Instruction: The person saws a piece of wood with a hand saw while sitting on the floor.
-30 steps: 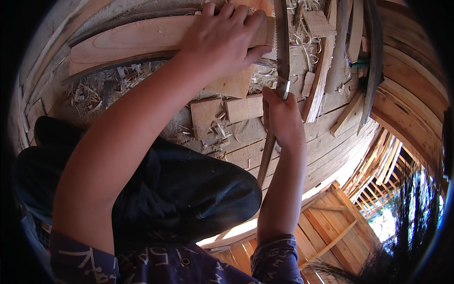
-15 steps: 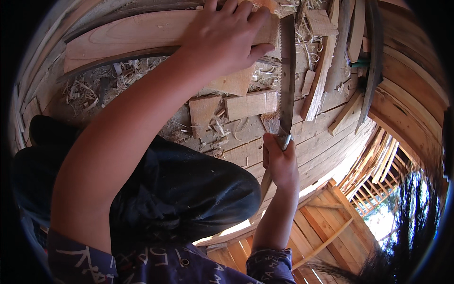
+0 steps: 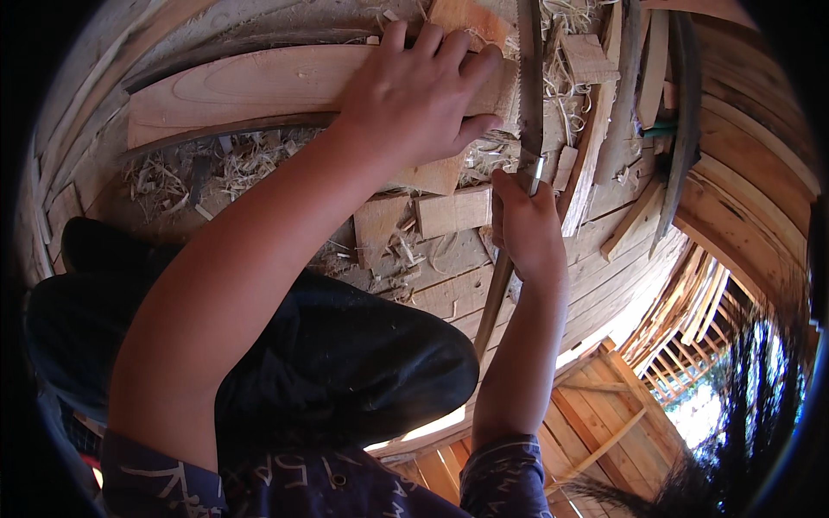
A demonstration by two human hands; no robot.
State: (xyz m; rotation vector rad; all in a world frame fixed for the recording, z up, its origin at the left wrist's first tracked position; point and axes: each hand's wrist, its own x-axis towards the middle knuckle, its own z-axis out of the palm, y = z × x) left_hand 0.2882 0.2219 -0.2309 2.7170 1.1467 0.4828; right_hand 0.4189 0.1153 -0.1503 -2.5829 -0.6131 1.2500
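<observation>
A long, pale wooden board point(image 3: 233, 91) with a rounded outline lies across the upper left. My left hand point(image 3: 423, 95) is clamped over its right part, fingers bent towards the far edge and thumb at the near side. Just right of the board's end stands the long steel blade of a handsaw point(image 3: 531, 95), its toothed edge facing the board. My right hand point(image 3: 528, 220) is closed around the saw's handle, just below a shiny metal collar. A long wooden shaft, apparently the rest of the handle, sticks out below that hand. The blade's far tip is cut off by the picture's upper edge.
Small wood offcuts point(image 3: 453, 211) and curly shavings point(image 3: 250, 160) litter the plank floor point(image 3: 449, 293) around the board. Several strips and sticks point(image 3: 596, 147) lie at the right, beside a dark curved piece point(image 3: 684, 112). My bent leg point(image 3: 363, 345) is close below.
My right hand has moved up and away from me with the saw, sliding the blade forward along the board's end. My left hand stays on the board; the whole view has shifted slightly.
</observation>
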